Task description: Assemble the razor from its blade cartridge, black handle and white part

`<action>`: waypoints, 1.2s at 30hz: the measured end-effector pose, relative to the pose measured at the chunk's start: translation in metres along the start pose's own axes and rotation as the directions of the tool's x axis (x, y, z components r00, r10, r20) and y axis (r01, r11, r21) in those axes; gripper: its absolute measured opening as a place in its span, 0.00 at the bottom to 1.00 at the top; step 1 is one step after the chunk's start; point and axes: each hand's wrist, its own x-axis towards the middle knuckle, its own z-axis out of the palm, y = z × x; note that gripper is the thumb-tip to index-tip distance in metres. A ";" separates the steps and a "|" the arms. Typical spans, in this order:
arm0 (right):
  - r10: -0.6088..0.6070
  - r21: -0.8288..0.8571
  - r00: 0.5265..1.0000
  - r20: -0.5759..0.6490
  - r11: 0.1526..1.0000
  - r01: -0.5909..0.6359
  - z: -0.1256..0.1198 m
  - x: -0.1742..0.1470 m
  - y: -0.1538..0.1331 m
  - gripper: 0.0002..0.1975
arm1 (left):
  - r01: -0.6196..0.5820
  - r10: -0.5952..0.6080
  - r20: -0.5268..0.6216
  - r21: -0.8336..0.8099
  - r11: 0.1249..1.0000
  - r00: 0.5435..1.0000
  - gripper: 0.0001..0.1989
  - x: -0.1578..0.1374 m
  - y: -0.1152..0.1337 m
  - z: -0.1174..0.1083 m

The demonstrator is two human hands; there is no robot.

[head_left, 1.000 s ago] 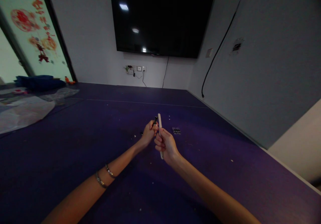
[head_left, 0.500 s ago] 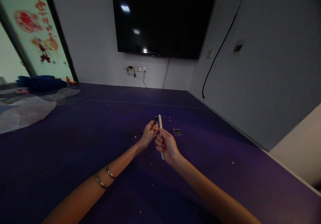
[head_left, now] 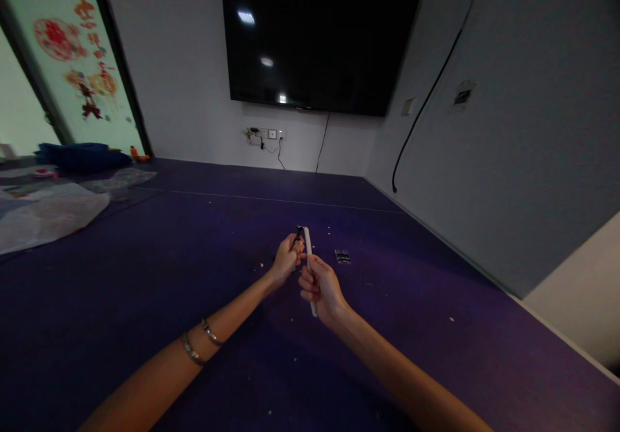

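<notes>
My left hand [head_left: 287, 259] is closed around a small dark tool [head_left: 299, 232] whose tip pokes out above the fingers; its exact kind is too small to make out. A slim white stick [head_left: 307, 239] is gripped in my right hand [head_left: 323, 287], with its lower end showing below the fist. The stick's upper end is close beside the tool's tip; whether they touch I cannot tell. On the purple floor [head_left: 208, 303] to the right lies a small black-and-clear flat item [head_left: 343, 257]. Small white bits [head_left: 262, 265] are scattered around the hands.
Plastic sheeting [head_left: 58, 216] and a dark blue bundle [head_left: 82, 155] lie at the far left, near an orange object [head_left: 137, 154]. A large television [head_left: 320, 44] hangs on the back wall above sockets [head_left: 272, 134]. A black cable [head_left: 426, 102] dangles down the right wall.
My right hand has tilted the white stick slightly, and its top has come nearer the dark tool and lower. My left hand has barely moved. The camera view has shifted slightly.
</notes>
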 end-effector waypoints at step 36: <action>-0.268 -0.925 0.955 0.131 0.314 0.215 -0.075 0.086 -0.077 0.07 | 0.378 -0.429 -0.066 -0.366 0.850 0.901 0.06 -0.008 0.005 0.005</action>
